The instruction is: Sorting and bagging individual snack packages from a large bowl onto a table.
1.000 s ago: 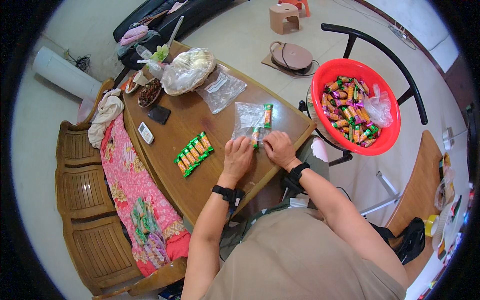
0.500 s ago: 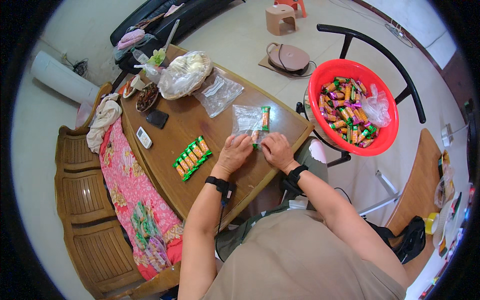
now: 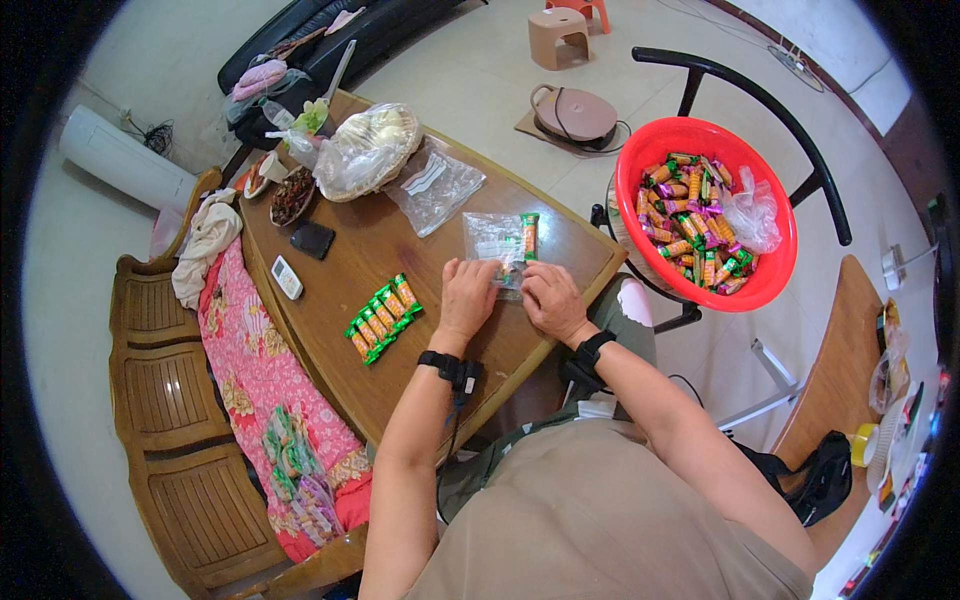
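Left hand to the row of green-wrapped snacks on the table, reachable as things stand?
Probably yes. The left hand is at the near end of the clear bag; the green-wrapped snacks lie just to its left, with only bare tabletop visible between.

Your crinkled clear plastic bag lies roughly flat, its near part half hidden; at its far right corner, an orange-and-green wrapped snack bar points away from you.

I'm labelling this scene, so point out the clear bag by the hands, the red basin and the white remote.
Clear bag [image 3: 490,232], head view: its upper part.
Red basin [image 3: 690,134], head view: far inner wall.
White remote [image 3: 287,277], head view: body's middle.
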Action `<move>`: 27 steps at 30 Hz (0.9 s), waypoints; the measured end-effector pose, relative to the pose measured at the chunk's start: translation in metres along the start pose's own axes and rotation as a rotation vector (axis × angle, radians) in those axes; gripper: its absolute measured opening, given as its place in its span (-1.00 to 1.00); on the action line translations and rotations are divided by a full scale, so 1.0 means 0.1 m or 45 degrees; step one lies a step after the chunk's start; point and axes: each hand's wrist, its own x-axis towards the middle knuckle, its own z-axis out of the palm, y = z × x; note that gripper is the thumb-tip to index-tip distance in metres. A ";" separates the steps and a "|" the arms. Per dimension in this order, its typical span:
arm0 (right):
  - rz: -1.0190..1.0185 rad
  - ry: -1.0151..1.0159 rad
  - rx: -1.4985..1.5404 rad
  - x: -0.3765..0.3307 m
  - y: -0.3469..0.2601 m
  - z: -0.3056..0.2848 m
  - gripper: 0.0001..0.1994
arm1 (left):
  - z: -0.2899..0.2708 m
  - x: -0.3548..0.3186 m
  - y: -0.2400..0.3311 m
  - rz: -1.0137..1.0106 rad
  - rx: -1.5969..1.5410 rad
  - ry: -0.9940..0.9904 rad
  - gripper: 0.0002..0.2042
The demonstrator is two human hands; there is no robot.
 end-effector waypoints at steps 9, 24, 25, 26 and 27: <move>-0.010 -0.002 0.005 0.02 -0.02 -0.02 -0.84 | 0.12 0.06 0.03 -0.081 0.042 0.034 -0.74; 0.007 -0.019 0.002 0.02 -0.02 -0.03 -0.85 | 0.27 0.18 0.01 -0.198 0.062 0.062 -0.89; 0.008 -0.019 0.002 0.03 -0.03 -0.04 -0.85 | 0.28 0.18 0.01 -0.204 0.059 0.064 -0.89; 0.009 -0.019 0.001 0.03 -0.03 -0.04 -0.85 | 0.28 0.19 0.01 -0.204 0.058 0.063 -0.89; 0.010 -0.015 0.002 0.03 -0.03 -0.04 -0.85 | 0.29 0.19 0.01 -0.214 0.061 0.065 -0.89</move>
